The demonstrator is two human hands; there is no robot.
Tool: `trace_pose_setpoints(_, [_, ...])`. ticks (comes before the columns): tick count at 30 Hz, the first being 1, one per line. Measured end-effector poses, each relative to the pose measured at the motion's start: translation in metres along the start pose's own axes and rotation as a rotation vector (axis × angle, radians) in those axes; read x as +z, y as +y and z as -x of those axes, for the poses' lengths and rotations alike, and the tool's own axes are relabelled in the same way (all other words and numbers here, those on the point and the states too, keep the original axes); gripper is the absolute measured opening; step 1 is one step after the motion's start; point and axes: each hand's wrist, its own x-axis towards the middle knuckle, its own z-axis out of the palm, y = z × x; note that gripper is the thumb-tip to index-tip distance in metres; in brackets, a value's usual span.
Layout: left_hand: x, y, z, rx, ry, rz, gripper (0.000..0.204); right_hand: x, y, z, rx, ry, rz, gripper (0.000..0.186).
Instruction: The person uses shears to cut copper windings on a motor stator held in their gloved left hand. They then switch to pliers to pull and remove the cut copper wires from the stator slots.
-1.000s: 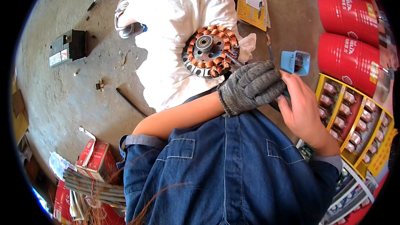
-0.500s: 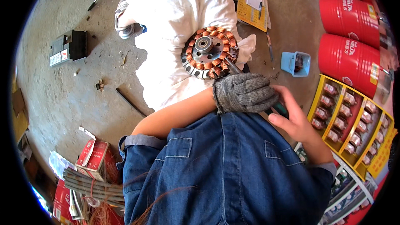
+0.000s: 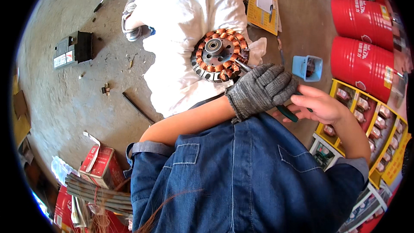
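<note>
A round motor stator point(image 3: 219, 55) with copper coils and a central bearing lies on white cloth point(image 3: 172, 60) spread over my lap. My left hand point(image 3: 262, 89), in a grey knit glove, is closed around green-handled pliers point(image 3: 288, 113). Their metal jaws reach the stator's lower right edge, by the coils; whether they grip anything there is too small to tell. Bare, with fingers apart, my right hand point(image 3: 321, 105) is beside the handle ends. Some of its fingers pass behind the lower handle, and it does not close on the handles.
A light-blue bin point(image 3: 307, 68) stands on the floor to the right, near red drums point(image 3: 362, 60) and a yellow rack of bulb-like parts point(image 3: 345, 103). On the left are a black battery point(image 3: 73, 49), a dark rod point(image 3: 137, 108) and a red box point(image 3: 102, 166). A clipboard point(image 3: 263, 8) lies ahead.
My right hand has opened from around the pliers' handles and moved slightly right. My left hand has shifted a little right and up, still holding the pliers. The whole view has moved slightly.
</note>
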Motion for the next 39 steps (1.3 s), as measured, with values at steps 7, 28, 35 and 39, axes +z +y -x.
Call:
trace_pose_setpoints(7, [-0.008,0.004,-0.012,-0.15,-0.113,0.07,0.048,-0.019,-0.003,-0.007,0.013,-0.135,-0.167,0.027])
trace_pose_setpoints(28, [-0.009,-0.009,-0.011,-0.02,-0.287,0.161,0.051,-0.025,0.003,-0.015,0.187,-0.264,-0.101,0.04])
trace_pose_setpoints(35, [-0.005,-0.009,-0.015,0.013,-0.25,0.027,0.046,-0.046,0.014,-0.035,0.363,-0.448,-0.255,0.031])
trace_pose_setpoints(39, [-0.004,-0.006,-0.02,-0.02,-0.364,0.023,0.045,-0.059,0.019,-0.042,0.416,-0.546,-0.308,0.031])
